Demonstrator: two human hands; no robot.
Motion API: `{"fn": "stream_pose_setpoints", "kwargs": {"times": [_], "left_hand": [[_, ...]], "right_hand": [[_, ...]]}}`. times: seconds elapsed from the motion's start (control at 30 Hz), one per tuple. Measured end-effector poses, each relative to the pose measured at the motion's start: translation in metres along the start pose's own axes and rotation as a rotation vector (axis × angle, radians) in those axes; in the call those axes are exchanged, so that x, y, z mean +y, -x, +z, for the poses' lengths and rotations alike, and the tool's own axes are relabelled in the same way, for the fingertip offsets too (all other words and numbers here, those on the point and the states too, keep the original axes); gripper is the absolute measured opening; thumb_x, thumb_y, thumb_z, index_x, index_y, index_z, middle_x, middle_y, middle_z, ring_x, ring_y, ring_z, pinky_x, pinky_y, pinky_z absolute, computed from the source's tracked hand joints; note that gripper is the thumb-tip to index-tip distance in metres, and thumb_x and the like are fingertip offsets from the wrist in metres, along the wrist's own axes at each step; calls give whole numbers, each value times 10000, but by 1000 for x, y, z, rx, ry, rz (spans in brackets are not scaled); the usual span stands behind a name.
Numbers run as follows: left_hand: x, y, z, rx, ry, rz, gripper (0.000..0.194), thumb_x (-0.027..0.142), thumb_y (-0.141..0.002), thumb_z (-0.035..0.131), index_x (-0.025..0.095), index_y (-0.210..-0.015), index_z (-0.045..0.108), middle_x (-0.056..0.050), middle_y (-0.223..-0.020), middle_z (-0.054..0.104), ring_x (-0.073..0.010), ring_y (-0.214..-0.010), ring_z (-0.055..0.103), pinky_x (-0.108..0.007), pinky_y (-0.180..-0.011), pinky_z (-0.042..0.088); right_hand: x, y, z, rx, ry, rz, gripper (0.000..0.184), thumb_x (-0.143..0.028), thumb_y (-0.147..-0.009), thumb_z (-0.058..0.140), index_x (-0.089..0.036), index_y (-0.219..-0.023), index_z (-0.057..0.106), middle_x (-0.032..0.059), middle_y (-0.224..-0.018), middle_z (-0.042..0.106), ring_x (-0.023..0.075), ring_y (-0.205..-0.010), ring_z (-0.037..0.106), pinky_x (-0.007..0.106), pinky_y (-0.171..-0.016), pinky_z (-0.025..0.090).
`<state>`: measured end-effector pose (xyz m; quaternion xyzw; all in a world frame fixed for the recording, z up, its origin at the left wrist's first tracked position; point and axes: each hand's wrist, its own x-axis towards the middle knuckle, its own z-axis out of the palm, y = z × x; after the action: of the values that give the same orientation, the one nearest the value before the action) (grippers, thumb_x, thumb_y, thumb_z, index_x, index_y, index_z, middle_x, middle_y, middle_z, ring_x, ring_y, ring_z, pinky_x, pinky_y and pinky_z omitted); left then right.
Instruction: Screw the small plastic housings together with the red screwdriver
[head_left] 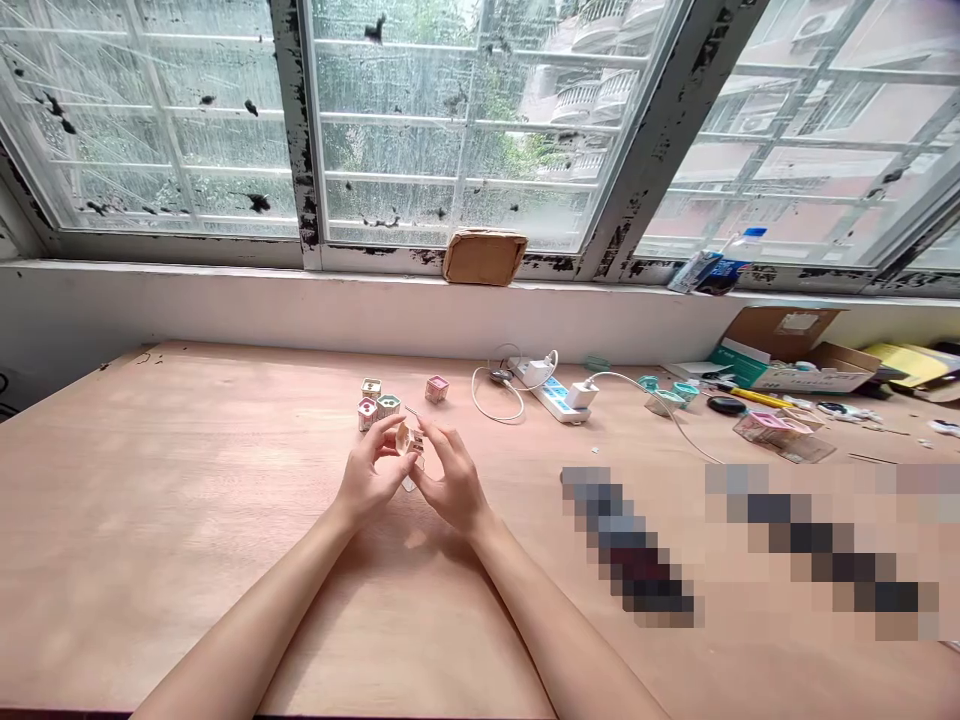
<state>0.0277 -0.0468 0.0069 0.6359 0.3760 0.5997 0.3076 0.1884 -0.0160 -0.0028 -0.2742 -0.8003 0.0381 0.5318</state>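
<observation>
Pinching a small pale paper box [409, 443] between their fingertips, the person holds it over the plywood tabletop [150, 520], left hand [367, 473] and right hand [454, 482] brought together around it. So light a fingertip grip looks right for something this small and thin-walled, since a harder squeeze could dent it. Just beyond the hands sit a pink-topped box [367, 413], a green-topped box [388, 405], a tan-topped box [370, 388] and a pink cube [436, 389]. Further right lies a white power strip [551, 395] with a white charger [580, 395] plugged in.
</observation>
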Motion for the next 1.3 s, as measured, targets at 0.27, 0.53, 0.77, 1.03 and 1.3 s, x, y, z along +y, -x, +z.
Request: {"fn": "stream_pose_setpoints", "kwargs": {"times": [0.27,0.53,0.77,1.03,1.3], "left_hand": [[-11,-9,-5,141,124,-8,382,309,-844,703,251,-1176,522,-50,-1045,659,-171,-918,694,-288,-804,572],[-17,-10,-13,222,91,-50,403,358,-821,700,248,-1088,419,-23,-942,644,-148,-784,675,-262,-712,539],[-15,-7,-15,187,144,-113,383,307,-829,688,223,-1106,437,-14,-915,666,-129,-762,645,-241,-710,508],[-11,-6,-15,85,2,-44,305,266,-820,670,213,-1098,556,29,-795,607,-109,-692,600,-232,-700,497],[-10,-6,-15,99,-115,14,324,175,-776,641,211,-1086,555,38,-774,560,-94,-648,555,-212,-667,490]], "right_hand": [[54,6,-7,-96,135,260,571,-315,-874,689,-210,-1412,528,152,-1330,611,320,-1259,566,534,-1063,481],[60,10,-3,-398,356,455,238,-256,-913,602,-252,-1126,707,109,-1325,660,296,-1241,588,461,-1020,462],[52,4,-9,-356,425,547,119,-219,-889,589,-195,-993,641,81,-986,709,234,-917,634,323,-769,441],[52,5,-10,-351,398,569,78,-233,-887,618,-204,-870,689,93,-1003,725,256,-991,637,328,-806,444],[52,6,-5,18,108,584,183,-370,-896,604,-216,-924,697,43,-866,754,216,-792,701,321,-728,505]]}}
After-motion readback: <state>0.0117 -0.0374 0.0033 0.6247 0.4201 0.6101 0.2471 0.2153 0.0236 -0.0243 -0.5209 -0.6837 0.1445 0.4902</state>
